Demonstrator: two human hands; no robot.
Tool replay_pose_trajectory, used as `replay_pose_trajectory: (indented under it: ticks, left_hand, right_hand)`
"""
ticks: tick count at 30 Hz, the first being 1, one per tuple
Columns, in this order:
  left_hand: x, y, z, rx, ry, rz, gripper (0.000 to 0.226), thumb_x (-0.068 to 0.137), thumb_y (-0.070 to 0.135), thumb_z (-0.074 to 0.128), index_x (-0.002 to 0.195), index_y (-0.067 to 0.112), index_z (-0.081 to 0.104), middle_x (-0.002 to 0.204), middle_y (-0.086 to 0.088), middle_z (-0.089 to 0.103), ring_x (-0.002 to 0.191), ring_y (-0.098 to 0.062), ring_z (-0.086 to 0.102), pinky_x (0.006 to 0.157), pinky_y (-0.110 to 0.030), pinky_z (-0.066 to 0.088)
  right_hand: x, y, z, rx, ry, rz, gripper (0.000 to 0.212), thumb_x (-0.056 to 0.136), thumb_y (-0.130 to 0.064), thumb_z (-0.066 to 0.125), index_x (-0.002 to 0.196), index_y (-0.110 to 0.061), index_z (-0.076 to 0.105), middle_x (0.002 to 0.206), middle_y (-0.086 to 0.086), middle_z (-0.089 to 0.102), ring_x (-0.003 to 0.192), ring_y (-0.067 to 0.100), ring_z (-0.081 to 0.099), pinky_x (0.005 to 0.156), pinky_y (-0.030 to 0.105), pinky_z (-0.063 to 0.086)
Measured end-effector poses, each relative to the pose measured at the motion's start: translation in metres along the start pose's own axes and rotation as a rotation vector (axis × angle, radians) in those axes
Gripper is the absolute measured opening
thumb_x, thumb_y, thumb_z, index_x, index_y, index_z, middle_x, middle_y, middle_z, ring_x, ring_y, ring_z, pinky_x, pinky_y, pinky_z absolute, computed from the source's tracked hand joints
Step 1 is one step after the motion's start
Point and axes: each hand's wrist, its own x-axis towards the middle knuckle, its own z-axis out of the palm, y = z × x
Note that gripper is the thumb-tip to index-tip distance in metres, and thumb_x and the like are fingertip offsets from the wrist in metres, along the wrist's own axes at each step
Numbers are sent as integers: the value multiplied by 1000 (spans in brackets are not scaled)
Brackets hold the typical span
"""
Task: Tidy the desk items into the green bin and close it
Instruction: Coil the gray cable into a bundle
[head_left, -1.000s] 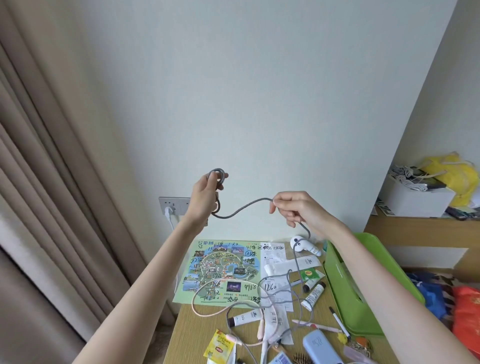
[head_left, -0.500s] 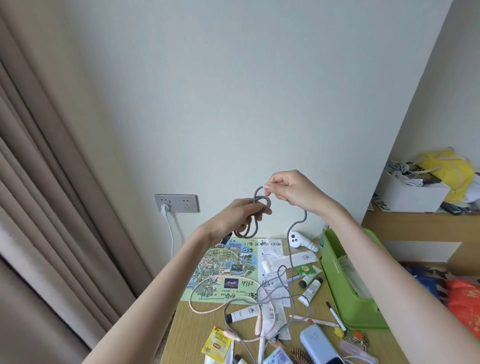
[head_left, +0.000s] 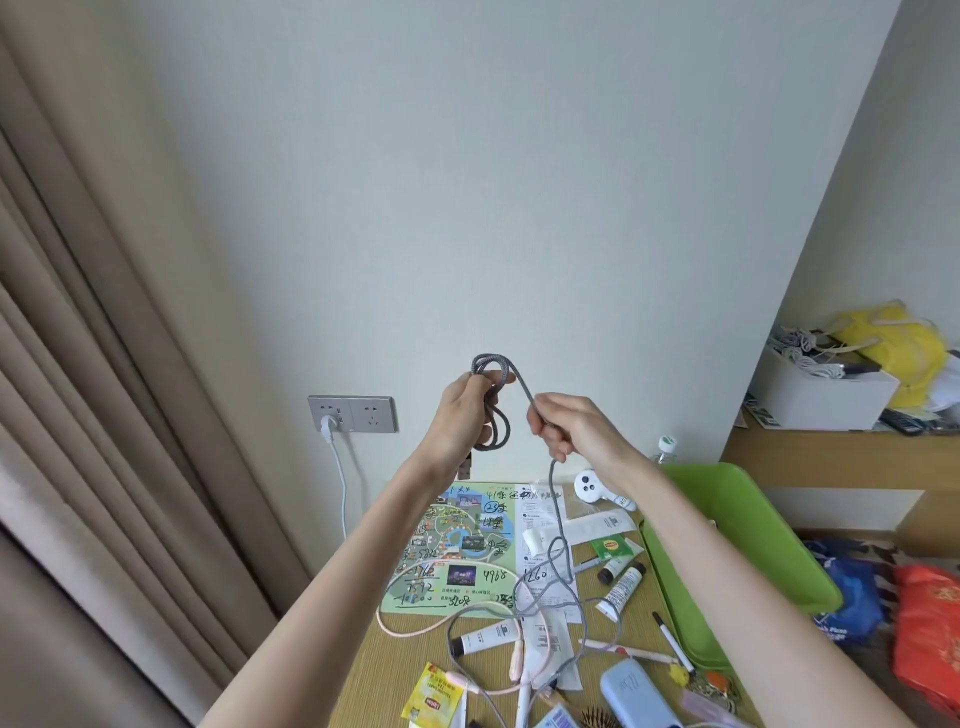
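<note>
I hold a grey braided cable (head_left: 560, 545) up in front of the wall. My left hand (head_left: 460, 415) grips a few coiled loops of it, with a plug end dangling below the wrist. My right hand (head_left: 569, 428) is closed around the strand just right of the coil. The rest of the cable hangs down and lies tangled on the desk. The green bin (head_left: 737, 561) stands open at the desk's right side, partly behind my right forearm.
On the wooden desk (head_left: 395, 670) lie a map sheet (head_left: 457, 551), a pink cable (head_left: 415, 631), tubes of cream (head_left: 621, 592), pens, a blue power bank (head_left: 636, 693), tea sachets and a white device (head_left: 592, 486). A wall socket (head_left: 352, 414) has a white plug. Curtain at left, cluttered shelf at right.
My right hand brought the strand over to the left hand and added a loop, then slid down the cable to the right. The coil in my left hand has grown.
</note>
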Motion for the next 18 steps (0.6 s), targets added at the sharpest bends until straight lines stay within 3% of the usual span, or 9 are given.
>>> replay_pose_trajectory:
  ticks: [4,7,9,14,16,18]
  left_hand:
    - [-1,1,10,-38,-1,3,40,100,14,28,115,5,64,55,17,47,52,-8,28,45,-18,27]
    - [-1,5,13,-91,-12,-24,37,98,16,32,104,8,68,52,9,35,41,-6,30,41,-17,27]
    - [-2,6,14,-160,-18,-85,31,95,17,36,95,10,66,47,9,37,34,-6,33,38,-17,29]
    - [-3,5,12,-217,-13,-142,21,93,18,35,78,11,50,50,3,53,49,-15,40,58,-29,34]
    - [0,5,9,-319,0,-148,23,96,14,32,79,10,46,63,-3,52,58,-17,48,68,-34,41]
    - [3,5,6,-425,24,-159,25,99,11,30,79,10,45,69,-6,47,61,-17,48,67,-35,48]
  right_hand:
    - [0,1,17,49,22,-40,40,104,-25,40,67,-15,51,57,-2,36,47,13,33,50,25,33]
    - [-2,3,20,-8,27,-69,39,104,-27,40,67,-16,50,54,-5,41,46,12,36,48,22,35]
    - [-3,4,21,-22,7,-55,38,103,-25,41,68,-15,51,53,-7,46,45,11,39,47,21,37]
    - [-6,5,18,-15,-15,12,35,100,-22,47,70,-11,59,58,-3,54,46,10,43,51,22,39]
    - [-7,6,15,-65,-21,14,36,99,-24,50,66,-11,60,55,-1,52,47,11,44,53,21,40]
    - [-8,7,11,-112,-4,8,41,98,-29,52,62,-11,59,50,-1,48,47,11,43,56,21,41]
